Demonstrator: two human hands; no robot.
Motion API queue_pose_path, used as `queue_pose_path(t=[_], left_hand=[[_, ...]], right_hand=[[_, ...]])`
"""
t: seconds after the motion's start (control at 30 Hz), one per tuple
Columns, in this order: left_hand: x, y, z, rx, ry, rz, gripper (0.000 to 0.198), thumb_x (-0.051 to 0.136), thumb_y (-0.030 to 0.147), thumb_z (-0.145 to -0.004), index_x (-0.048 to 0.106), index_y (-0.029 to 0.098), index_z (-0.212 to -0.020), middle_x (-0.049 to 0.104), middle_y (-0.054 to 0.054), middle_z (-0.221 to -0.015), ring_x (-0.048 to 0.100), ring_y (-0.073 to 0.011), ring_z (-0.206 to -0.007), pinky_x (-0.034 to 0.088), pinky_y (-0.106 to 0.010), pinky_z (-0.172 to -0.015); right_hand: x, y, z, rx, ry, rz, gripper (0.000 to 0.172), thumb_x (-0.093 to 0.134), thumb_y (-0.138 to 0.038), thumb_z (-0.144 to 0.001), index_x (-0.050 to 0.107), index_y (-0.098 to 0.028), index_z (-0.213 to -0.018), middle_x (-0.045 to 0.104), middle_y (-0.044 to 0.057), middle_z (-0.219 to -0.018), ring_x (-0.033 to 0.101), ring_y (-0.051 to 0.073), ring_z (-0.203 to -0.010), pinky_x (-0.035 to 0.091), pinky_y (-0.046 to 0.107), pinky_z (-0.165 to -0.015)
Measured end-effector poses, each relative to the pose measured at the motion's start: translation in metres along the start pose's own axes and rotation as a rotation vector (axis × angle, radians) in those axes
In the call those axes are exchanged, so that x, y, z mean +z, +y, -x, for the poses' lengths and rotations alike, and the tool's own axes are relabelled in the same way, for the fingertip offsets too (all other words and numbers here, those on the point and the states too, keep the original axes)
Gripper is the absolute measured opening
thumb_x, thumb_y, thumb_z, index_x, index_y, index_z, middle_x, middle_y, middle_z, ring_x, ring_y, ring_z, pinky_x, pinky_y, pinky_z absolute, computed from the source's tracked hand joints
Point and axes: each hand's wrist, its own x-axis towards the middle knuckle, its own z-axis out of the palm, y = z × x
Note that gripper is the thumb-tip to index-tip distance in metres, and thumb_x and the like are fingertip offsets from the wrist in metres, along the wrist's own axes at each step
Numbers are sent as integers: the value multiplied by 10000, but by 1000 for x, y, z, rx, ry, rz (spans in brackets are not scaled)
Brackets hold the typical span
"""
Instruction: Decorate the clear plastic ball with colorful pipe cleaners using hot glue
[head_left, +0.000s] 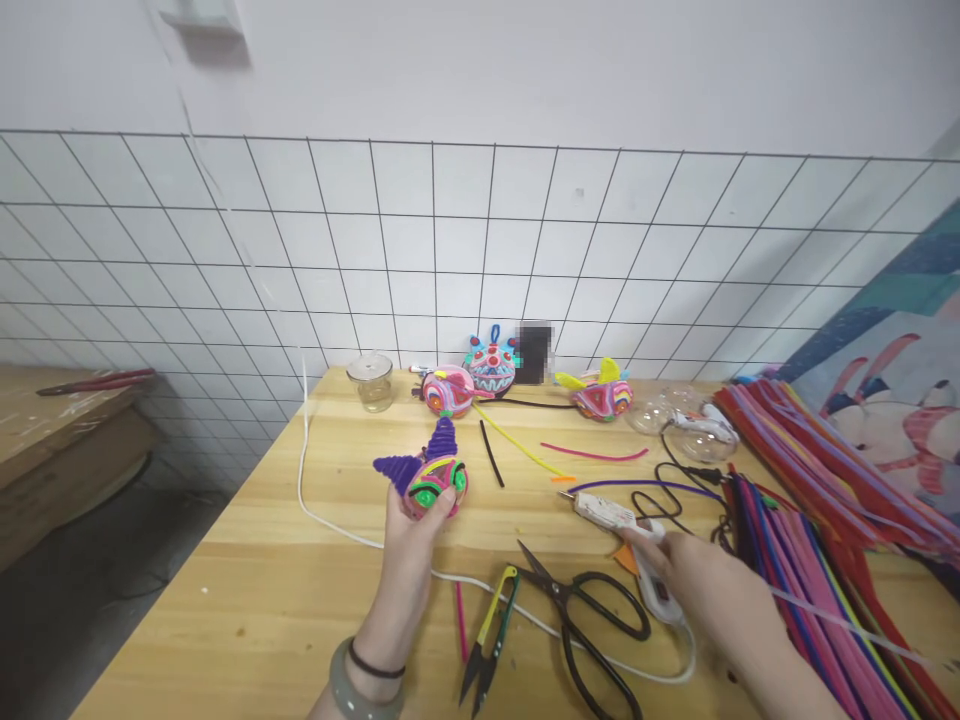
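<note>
Black scissors (559, 592) and yellow-and-green snips (493, 612) are laid nearest on the wooden table (262, 570). Beyond them, a purple-eared ornament (439, 478) is held in the left hand's (412, 540) grip; the white glue gun (604, 512) is touched by the right hand (709, 575), whose grip cannot be judged. Skin is best kept clear of the nozzle (566, 496). Farther back, three more ornaments (491, 370) are set near the tiled wall (375, 260).
</note>
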Motion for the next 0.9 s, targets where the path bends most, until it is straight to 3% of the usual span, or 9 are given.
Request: queue_pose_path(t=[0.07,0.2,0.3,0.4,0.5,0.63,0.73,0.83,0.9], left_hand=[[1,1,3,-26,-34,-15,557,827,246,-601,549,223,-1084,665,-58,-1117,629,-228,-1052,451,-396,-967],[1,2,6,-40,-89,-21,555,813,247,-622,549,208,-1108,661,-74,-1131,612,-241,-1084,428,-419,-993],[0,2,5,-68,-114,-23,570,817,249,-615,546,199,-1114,669,-78,-1114,616,-240,-1077,424,-413,-997],[0,2,3,-96,-142,-7,589,829,258,-593,546,190,-1105,670,-88,-1115,618,-248,-1072,439,-413,-980],[0,0,2,-131,-147,15,600,840,272,-573,548,193,-1091,680,-85,-1091,649,-249,-1007,487,-407,-912],[-1,-3,2,-153,-162,-1,602,836,283,-581,553,199,-1105,696,-84,-1055,668,-246,-954,519,-384,-837],[1,-2,5,-128,-174,-25,591,848,279,-551,582,188,-1071,704,-98,-1049,660,-264,-982,503,-397,-872],[5,0,9,-90,-230,-58,589,848,276,-541,600,191,-1069,717,-97,-1017,665,-272,-965,493,-417,-891],[7,2,12,-76,-268,-68,601,849,267,-540,601,197,-1083,719,-95,-1016,665,-270,-956,484,-427,-906]], right_hand=[[-9,-12,-15,-141,52,175,397,432,-465,-874,591,-210,-615,582,100,-541,573,245,-508,365,327,-479],[-4,-38,-69,-370,-148,87,265,450,-290,-903,676,-187,-811,689,93,-877,635,217,-836,464,325,-740],[12,-44,-100,-417,-311,68,197,524,-284,-914,662,-153,-863,674,47,-858,630,167,-779,493,315,-725],[24,-39,-113,-435,-441,81,219,571,-352,-913,627,-141,-932,650,6,-867,626,136,-723,525,312,-669],[25,-34,-115,-460,-480,91,224,562,-355,-921,620,-145,-973,647,12,-904,629,136,-733,533,307,-661],[12,-43,-114,-523,-398,80,223,508,-324,-944,622,-142,-885,638,9,-799,606,131,-666,509,296,-633],[-3,-69,-102,-607,-296,40,282,407,-277,-958,619,-154,-819,643,47,-758,600,162,-677,482,302,-645],[-16,-105,-74,-745,-238,-29,226,417,-255,-943,623,-180,-892,665,71,-880,613,180,-790,480,308,-724],[-20,-127,-53,-827,-222,-59,211,425,-233,-940,622,-198,-874,655,55,-837,607,172,-756,483,298,-710]])
